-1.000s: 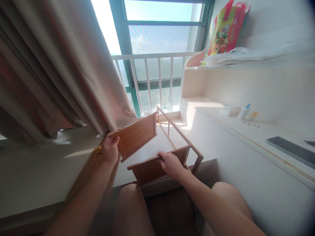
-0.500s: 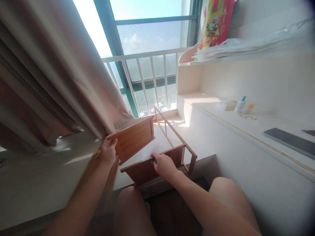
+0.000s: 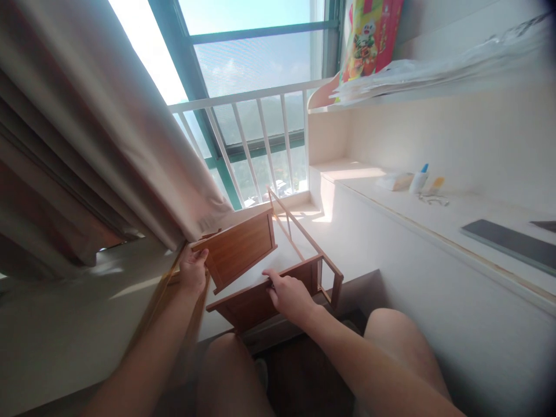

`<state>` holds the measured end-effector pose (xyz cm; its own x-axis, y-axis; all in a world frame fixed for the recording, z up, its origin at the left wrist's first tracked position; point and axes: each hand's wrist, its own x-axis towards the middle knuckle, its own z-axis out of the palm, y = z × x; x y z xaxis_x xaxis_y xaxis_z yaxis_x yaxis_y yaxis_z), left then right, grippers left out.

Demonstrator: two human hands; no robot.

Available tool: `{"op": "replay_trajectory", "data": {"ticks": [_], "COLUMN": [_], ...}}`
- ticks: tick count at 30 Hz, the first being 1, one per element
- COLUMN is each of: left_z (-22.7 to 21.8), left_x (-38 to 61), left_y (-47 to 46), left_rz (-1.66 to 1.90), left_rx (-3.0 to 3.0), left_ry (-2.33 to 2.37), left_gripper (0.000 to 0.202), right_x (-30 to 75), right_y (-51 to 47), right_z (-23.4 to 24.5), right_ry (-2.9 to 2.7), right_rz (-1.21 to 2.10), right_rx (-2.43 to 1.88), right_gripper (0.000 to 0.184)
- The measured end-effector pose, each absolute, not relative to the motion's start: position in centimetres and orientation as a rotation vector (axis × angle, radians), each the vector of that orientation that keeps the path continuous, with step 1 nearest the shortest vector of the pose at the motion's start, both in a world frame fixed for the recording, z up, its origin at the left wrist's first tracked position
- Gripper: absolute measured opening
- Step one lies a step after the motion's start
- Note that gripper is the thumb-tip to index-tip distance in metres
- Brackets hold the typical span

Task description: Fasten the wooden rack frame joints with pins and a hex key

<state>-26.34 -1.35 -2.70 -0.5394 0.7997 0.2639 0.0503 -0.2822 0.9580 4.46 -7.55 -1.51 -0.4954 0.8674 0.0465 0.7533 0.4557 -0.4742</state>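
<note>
My left hand point(image 3: 193, 266) is closed on the near end of a brown wooden shelf panel point(image 3: 241, 248), thumb on its face. The panel is held tilted, its far end towards the window. My right hand point(image 3: 284, 292) grips the upper edge of a second wooden panel point(image 3: 256, 304), index finger stretched along the edge. This second panel joins at its right end to an open wooden frame point(image 3: 299, 229) of thin bars, which reaches back towards the window. A gap separates the two panels. My right hand hides part of the second panel.
A white desk point(image 3: 369, 185) on the right bears a glue bottle point(image 3: 419, 180) and a dark flat device point(image 3: 510, 243). Above it, a shelf holds a colourful bag point(image 3: 369, 40). A curtain point(image 3: 113, 127) hangs left; a white railing point(image 3: 247, 127) crosses the window. My knees flank the work.
The view has shifted slightly. My left hand's panel has moved a little down and right relative to the window. My right index finger is now stretched out more along the second panel's edge.
</note>
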Motion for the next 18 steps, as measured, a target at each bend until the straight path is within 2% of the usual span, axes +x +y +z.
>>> {"op": "replay_trajectory", "data": {"ticks": [3,7,11,14,18], "left_z": [-3.7,-4.7,-5.3,-5.7,-6.5], "left_x": [-26.1,-26.0,-25.9,-26.2,-27.1], "left_y": [-0.9,-0.6,-0.2,0.1,0.2], "left_rz": [1.853,1.813,1.787,1.767,1.688], "left_rx": [1.052,1.027,1.014,0.989,0.927], "left_ry": [1.431,1.419,1.402,1.408,1.458], "left_gripper": [0.035,0.035,0.036,0.036,0.035], "right_x": [5.4,8.1,12.0,14.9,16.8], "right_y": [-8.2,-9.3,-7.2,-2.3,5.5], "right_z": [-0.5,2.3,5.1,5.5,4.1], "right_ry": [-2.421,-2.277,-1.891,-1.695,-1.748], "right_rz": [0.559,0.657,0.733,0.691,0.677], "right_rx": [-1.393,-1.204,-0.987,-1.072,-1.338], "right_gripper": [0.047,0.033,0.035,0.034,0.031]}}
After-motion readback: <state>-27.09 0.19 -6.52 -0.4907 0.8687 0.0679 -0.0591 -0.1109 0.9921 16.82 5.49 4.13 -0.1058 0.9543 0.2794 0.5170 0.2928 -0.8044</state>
